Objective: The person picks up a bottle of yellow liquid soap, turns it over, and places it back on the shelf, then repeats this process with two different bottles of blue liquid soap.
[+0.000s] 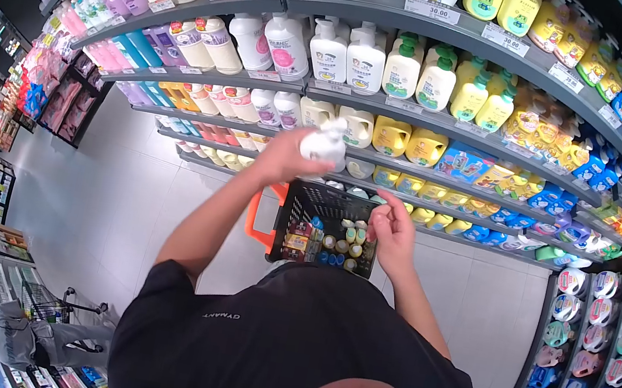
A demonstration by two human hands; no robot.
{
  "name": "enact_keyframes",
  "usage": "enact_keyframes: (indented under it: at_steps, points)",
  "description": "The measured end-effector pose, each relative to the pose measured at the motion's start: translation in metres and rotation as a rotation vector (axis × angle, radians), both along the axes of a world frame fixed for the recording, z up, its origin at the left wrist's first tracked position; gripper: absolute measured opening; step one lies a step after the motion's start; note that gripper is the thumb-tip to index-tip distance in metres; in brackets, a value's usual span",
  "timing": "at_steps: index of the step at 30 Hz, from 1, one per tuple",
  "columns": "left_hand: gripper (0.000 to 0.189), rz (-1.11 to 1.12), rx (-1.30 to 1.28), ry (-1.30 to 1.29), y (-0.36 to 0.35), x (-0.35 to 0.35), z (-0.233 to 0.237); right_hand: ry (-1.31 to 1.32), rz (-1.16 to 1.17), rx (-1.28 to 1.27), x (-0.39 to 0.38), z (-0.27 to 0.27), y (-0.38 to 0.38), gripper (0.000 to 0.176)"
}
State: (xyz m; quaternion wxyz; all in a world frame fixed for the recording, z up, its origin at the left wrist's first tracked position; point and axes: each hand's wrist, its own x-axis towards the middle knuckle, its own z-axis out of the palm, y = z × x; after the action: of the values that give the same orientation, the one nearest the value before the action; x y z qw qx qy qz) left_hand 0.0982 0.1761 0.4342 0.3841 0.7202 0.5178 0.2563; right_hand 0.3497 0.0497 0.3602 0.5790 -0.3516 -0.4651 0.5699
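Observation:
My left hand [284, 158] is closed around a white pump bottle [324, 147], held up above the far left part of a black shopping basket [309, 196]. The bottle's pump top points away from me, and its label does not show clearly. My right hand [395, 233] hovers by the basket's right rim, its fingers loosely bent and apart, with nothing seen in them. Inside the basket stand several bottles [342, 244] with pale and blue caps, beside small printed boxes [298, 243] on the left. An orange handle [259, 235] sticks out at the basket's left side.
Ahead curve long shelves [344, 97] of white, green and yellow pump bottles and jugs, with price tags. Another rack [575, 361] of bottles stands at the right. At the lower left, a person in grey [28, 336] is beside a shopping cart [54, 306]. Pale floor tiles [107, 185] lie between.

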Motion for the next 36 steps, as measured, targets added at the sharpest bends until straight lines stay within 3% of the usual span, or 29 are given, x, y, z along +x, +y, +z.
enact_keyframes:
  at_steps: [6,8,9,11,14,17,21,24,36]
  points:
    - [0.061,-0.057,0.364,-0.279,0.087,0.017,0.115,-0.032,-0.101,-0.055,0.017,-0.002,-0.023,0.038]
    - [0.058,-0.045,0.645,-0.194,0.115,0.028,0.151,-0.019,-0.12,-0.08,0.02,-0.006,-0.031,0.039]
    - [0.059,-0.025,0.603,-0.19,0.109,0.039,0.176,-0.013,-0.129,-0.095,0.021,-0.009,-0.034,0.039]
    - [0.06,-0.395,0.132,-0.705,0.199,0.024,0.182,-0.03,-0.142,-0.1,0.027,-0.02,-0.039,0.039]
    - [0.057,-0.244,0.556,-0.496,0.199,0.062,0.213,-0.084,-0.178,-0.117,0.032,-0.029,-0.045,0.038]
    - [0.053,-0.265,0.518,-0.612,0.224,0.076,0.219,-0.09,-0.189,-0.165,0.04,-0.032,-0.051,0.038]
    - [0.045,-0.237,0.423,-0.584,0.237,0.081,0.224,-0.077,-0.199,-0.227,0.047,-0.033,-0.061,0.036]
    - [0.042,-0.18,0.427,-0.217,0.268,0.077,0.224,-0.076,-0.19,-0.254,0.051,-0.038,-0.067,0.035]
    - [0.046,-0.266,0.334,-0.322,0.302,0.082,0.193,-0.122,-0.198,-0.253,0.057,-0.043,-0.078,0.035]
